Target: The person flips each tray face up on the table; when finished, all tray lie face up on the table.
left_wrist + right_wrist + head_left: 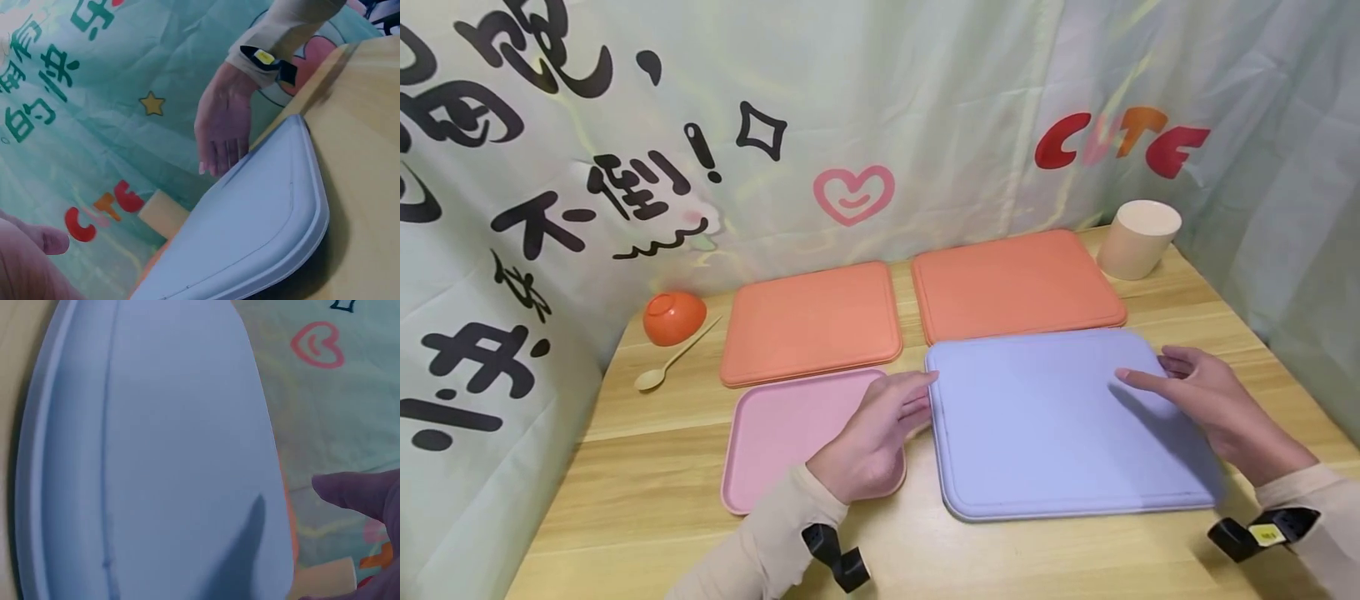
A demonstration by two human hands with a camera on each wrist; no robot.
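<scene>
A large periwinkle-blue tray lies flat side up at the right front of the table. My left hand is at its left edge, fingers extended beside the rim and thumb at the upper left corner. Over the tray's right side hovers my right hand, its thumb above the surface and casting a shadow there. In the left wrist view, the right hand has its straight fingers pointing down near the far edge of the tray. Partly under my left forearm is a smaller pink tray with a raised rim.
Two orange trays, one at left and one at right, lie along the back. An orange bowl sits upside down at the back left beside a wooden spoon. A cream cylinder stands at the back right, near the printed curtain.
</scene>
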